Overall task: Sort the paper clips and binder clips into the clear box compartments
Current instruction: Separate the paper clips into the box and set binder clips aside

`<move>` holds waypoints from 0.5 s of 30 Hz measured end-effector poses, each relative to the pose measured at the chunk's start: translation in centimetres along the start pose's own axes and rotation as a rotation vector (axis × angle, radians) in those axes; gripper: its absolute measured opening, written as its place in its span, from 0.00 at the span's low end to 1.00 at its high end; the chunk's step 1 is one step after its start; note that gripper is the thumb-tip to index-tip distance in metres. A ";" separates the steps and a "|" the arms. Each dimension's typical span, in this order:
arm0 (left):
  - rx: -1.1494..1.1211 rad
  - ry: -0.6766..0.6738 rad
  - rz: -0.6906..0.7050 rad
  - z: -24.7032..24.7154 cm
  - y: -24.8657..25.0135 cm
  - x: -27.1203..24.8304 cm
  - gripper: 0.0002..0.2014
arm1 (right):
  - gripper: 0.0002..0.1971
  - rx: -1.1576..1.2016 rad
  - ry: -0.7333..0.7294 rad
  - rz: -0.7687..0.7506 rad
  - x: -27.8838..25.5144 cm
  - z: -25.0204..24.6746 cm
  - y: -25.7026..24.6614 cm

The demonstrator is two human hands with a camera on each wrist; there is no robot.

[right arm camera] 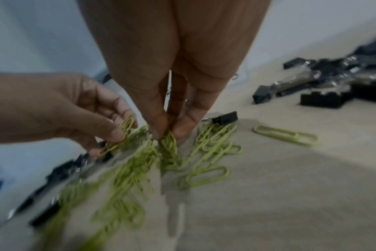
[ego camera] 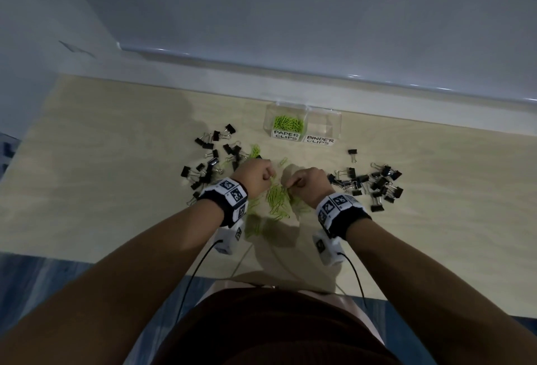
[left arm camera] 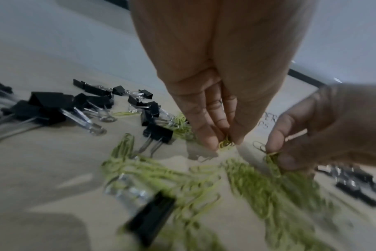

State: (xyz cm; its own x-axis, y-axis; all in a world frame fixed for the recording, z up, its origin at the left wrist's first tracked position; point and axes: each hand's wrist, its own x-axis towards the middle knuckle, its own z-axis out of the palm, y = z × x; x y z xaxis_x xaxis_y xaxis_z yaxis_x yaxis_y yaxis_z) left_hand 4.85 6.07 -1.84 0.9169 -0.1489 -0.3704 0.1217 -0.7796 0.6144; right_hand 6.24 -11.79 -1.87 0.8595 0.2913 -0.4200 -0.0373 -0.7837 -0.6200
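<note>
A pile of green paper clips lies on the wooden table between my hands. My left hand pinches a few green clips at its fingertips. My right hand pinches a bunch of green clips just above the pile. Black binder clips are scattered to the left, and another heap of binder clips lies to the right. The clear box stands at the back; its "PAPER CLIPS" compartment holds green clips, and nothing shows in the "BINDER CLIPS" one.
A white ledge and wall run behind the box. One binder clip lies alone near the box. A loose green clip sits to the right of the pile. The table's near edge is by my body.
</note>
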 end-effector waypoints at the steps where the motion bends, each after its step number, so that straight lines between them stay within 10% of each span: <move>1: -0.051 0.031 -0.003 -0.4 0.3 0.4 0.08 | 0.09 0.096 0.038 0.049 0.2 -0.2 0.1; 15: -0.258 0.364 -0.027 -6.5 5.8 8.7 0.06 | 0.08 0.353 0.440 0.095 8.0 -7.8 -4.5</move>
State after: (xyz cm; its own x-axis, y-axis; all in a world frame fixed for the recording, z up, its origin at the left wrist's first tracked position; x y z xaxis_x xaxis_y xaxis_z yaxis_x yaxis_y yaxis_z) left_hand 16.01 4.21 2.96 0.9805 0.1295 -0.1479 0.1961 -0.5959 0.7787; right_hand 17.26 -10.17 2.75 0.9724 -0.0866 -0.2164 -0.2282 -0.5429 -0.8082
